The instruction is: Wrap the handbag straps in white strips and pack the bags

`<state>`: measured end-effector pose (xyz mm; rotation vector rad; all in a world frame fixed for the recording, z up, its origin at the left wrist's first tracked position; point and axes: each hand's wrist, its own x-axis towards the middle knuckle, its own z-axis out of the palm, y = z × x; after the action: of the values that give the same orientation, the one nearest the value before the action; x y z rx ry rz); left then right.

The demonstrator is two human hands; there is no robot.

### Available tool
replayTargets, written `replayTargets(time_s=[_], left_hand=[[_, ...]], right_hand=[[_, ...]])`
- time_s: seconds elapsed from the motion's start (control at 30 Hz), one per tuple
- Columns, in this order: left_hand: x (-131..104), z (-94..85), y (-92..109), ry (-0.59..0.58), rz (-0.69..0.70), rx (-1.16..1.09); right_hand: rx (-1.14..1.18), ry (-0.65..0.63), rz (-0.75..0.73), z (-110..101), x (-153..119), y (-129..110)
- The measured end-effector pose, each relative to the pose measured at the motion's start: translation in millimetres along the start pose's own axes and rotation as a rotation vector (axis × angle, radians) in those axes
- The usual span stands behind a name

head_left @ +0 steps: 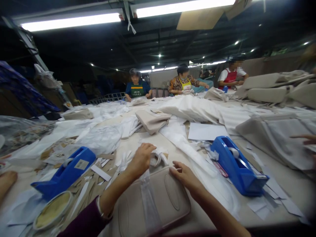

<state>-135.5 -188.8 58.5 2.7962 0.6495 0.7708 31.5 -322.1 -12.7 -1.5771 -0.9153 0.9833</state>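
Note:
A beige handbag [138,200] lies in front of me on the table, with a clear plastic strip [149,200] running down its middle. At its far edge, a coiled strap [155,160] stands up, partly wrapped in white. My left hand [141,158] is closed at this strap, its fingertips bent over the strap's left side and partly hidden. My right hand [186,176] rests at the bag's far right corner, fingers apart, thumb side against the edge.
Blue tape dispensers stand at left [71,171] and right [238,168]. A round tin [53,210] sits lower left among paper scraps. Another beige bag [153,120] and white wrapping [192,108] lie ahead. Other people's hands show at left [7,182] and right [307,140]; several co-workers sit opposite.

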Motion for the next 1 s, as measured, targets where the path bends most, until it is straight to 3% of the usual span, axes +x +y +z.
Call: replayTargets(time_s=[0.07,0.17,0.43,0.57,0.7,0.83,1.0], left_hand=[[26.5,9.5,-16.0,-0.050,-0.112,0.023],[47.8,14.0,-40.6,-0.171,-0.268,0.071],[50.9,13.2,-71.5,-0.420,-0.427,0.100],[46.1,16.5,-74.9,-0.489,-0.388,-0.090],[38.0,13.8,-70.6,-0.396,-0.412,-0.048],[31.6,6.3,-56.1,-0.418,-0.461,-0.198],[30.3,7.9,-45.7,-0.352,-0.494,-0.229]], right_hand=[[0.035,0.067,0.003,-4.4,18.9,1.6],[0.045,0.100,0.005,-7.4,49.5,1.3],[-0.132,0.058,-0.089,6.7,101.1,1.8],[-0.144,0.038,-0.090,8.6,108.5,-1.2],[-0.187,0.052,-0.115,6.0,112.5,-3.2],[-0.266,0.028,-0.145,5.0,116.2,-2.3],[-0.225,-0.076,-0.010,5.3,117.7,-7.1]])
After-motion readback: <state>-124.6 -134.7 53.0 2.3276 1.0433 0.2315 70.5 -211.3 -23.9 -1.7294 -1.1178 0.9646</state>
